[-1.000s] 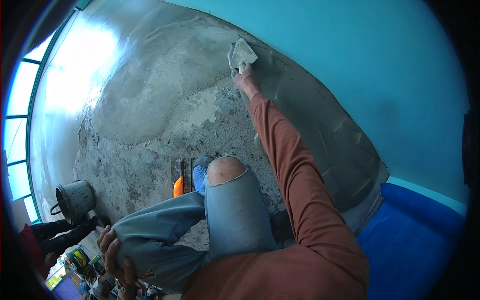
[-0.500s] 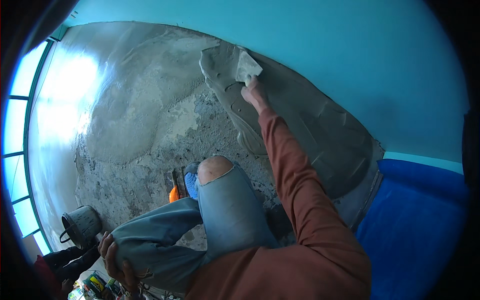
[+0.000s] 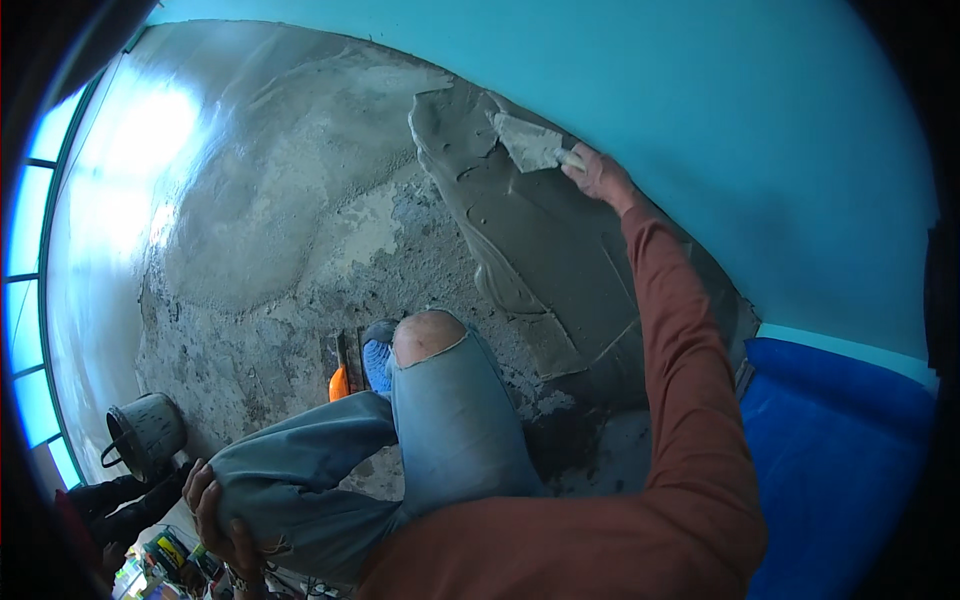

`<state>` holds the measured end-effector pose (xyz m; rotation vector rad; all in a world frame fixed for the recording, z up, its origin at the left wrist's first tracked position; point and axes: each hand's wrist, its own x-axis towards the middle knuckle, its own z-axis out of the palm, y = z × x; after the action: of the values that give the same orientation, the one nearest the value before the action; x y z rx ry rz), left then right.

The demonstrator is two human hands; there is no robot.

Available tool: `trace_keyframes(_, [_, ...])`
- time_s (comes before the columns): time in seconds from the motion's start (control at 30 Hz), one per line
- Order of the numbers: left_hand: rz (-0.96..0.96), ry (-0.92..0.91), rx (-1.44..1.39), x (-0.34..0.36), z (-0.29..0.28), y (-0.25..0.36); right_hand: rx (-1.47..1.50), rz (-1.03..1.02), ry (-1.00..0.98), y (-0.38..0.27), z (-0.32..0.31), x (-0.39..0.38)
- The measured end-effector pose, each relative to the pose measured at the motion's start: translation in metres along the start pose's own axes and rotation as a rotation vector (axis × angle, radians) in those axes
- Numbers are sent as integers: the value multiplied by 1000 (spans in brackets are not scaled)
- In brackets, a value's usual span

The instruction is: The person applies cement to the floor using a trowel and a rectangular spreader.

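My right hand (image 3: 598, 175) is closed on the handle of a trowel, whose mortar-smeared metal blade (image 3: 528, 142) lies on dark wet mortar (image 3: 550, 250) along the base of the turquoise wall (image 3: 750, 100). The blade points toward the upper left. My left hand (image 3: 217, 510) rests with fingers curled over my bent left leg in torn jeans (image 3: 300, 460). Beside my blue shoe (image 3: 376, 362) an orange-handled tool (image 3: 338, 382) lies on the rough grey floor (image 3: 250, 350), left of the fresh mortar.
A dark bucket (image 3: 150, 435) stands at the lower left, near another person's dark-clothed legs (image 3: 110, 505). Behind them are assorted items (image 3: 165, 560). A bright window grid (image 3: 30, 310) curves along the left. A blue sheet (image 3: 840, 460) covers the right side below the wall.
My right hand and the trowel have moved right along the wall's base, and the blade has swung from pointing up to pointing upper left. My left hand stays on my leg.
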<state>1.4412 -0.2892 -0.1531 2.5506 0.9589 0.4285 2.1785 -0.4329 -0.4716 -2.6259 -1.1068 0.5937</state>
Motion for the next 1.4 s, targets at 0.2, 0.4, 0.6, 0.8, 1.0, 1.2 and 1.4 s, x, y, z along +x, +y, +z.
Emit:
trace_keyframes(0.2, [-5,-29,23,-3,-1,-3,101,-70,123,38,13,61])
trace_keyframes(0.4, [-26,-15,-18,-8,-2,-1,194,37,-48,55,26,82])
trace_keyframes(0.6, [-33,-37,20,-10,-3,1,347,190,-191,25,21,56])
trace_keyframes(0.8, [-18,-56,11,-6,-5,-2,367,140,-277,-4,49,33])
trace_keyframes(1.0, [-24,-26,0,-4,-3,-5,496,87,-407,-61,80,-24])
trace_keyframes(1.2, [-9,-33,-5,-1,-3,-4,572,49,-554,-76,78,-77])
trace_keyframes(1.4, [-36,-16,1,-5,-2,4,443,-145,-18,56,50,-100])
